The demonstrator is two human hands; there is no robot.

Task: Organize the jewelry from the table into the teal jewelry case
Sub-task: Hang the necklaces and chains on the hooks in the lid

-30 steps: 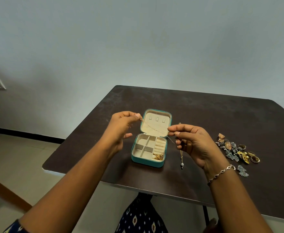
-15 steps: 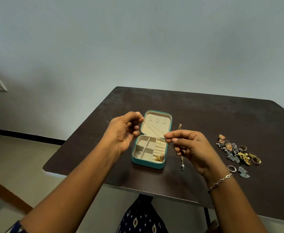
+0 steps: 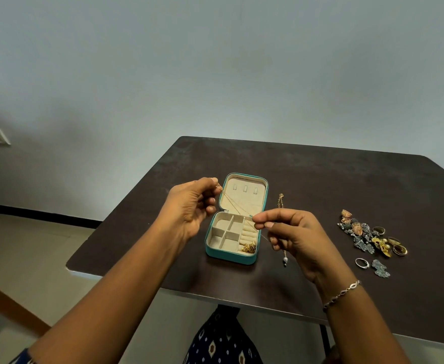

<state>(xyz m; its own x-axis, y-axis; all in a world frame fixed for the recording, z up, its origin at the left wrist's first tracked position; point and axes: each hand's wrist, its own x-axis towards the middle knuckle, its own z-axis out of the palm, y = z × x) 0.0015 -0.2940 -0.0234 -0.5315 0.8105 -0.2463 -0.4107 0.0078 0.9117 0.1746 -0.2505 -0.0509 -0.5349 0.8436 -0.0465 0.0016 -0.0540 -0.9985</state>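
Note:
The teal jewelry case (image 3: 231, 254) lies open on the dark table (image 3: 320, 179), its cream lid upright and a small gold piece (image 3: 249, 247) in the front right compartment. A thin gold chain (image 3: 235, 206) stretches in front of the lid between my two hands. My left hand (image 3: 192, 206) pinches one end at the lid's left edge. My right hand (image 3: 291, 232) pinches the other end just right of the case's compartments. A second chain with a bead pendant (image 3: 284, 260) lies on the table, partly hidden behind my right hand.
A heap of earrings and rings (image 3: 370, 236) sits at the right of the table, with a silver ring (image 3: 361, 263) and a grey earring (image 3: 380, 268) just in front of it. The table's near edge runs below my forearms.
Both hands have dropped slightly and come closer together with the chain. My right hand has moved left to the case's right edge, and my left hand has sunk beside the lid.

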